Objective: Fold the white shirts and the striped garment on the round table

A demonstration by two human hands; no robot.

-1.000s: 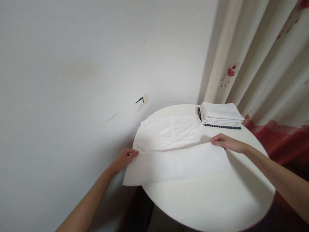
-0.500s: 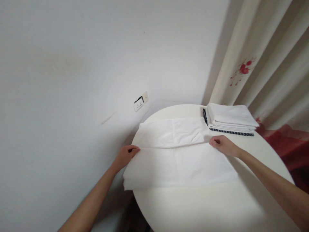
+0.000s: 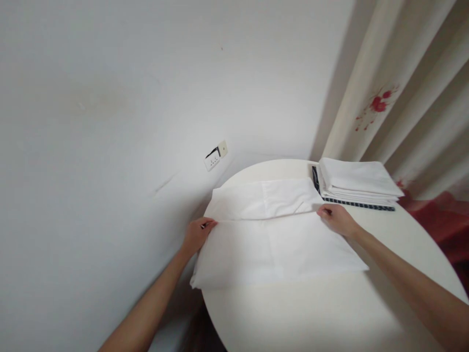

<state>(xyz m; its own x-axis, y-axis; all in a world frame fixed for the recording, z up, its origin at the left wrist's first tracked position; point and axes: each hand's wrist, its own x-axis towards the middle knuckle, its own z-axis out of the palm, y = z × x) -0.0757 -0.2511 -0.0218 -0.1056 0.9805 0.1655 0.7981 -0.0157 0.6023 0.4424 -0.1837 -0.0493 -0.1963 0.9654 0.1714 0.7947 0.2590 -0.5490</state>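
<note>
A white cloth [image 3: 252, 249] lies spread over the round table, with a raised fold line running across it from left to right. My left hand [image 3: 198, 233] pinches the left end of that fold, by the table's wall-side edge. At the opposite end, my right hand [image 3: 337, 218] is closed on the same edge with thumb and fingers. Between the hands the edge is stretched nearly straight. Wrinkles show in the far part of the cloth, near the right hand. Its lower left corner hangs past the table's rim.
A stack of folded white cloths [image 3: 361, 177] rests on a dark patterned item [image 3: 361, 204] at the back right of the white table [image 3: 293, 318]. The wall [image 3: 110, 146] with a socket [image 3: 212, 160] borders the left. A floral curtain [image 3: 395, 93] and red fabric [image 3: 436, 220] are at right.
Both hands have carried the pinched edge slightly toward the far side. The near part of the cloth has shifted a little with it. The view has turned slightly left.
</note>
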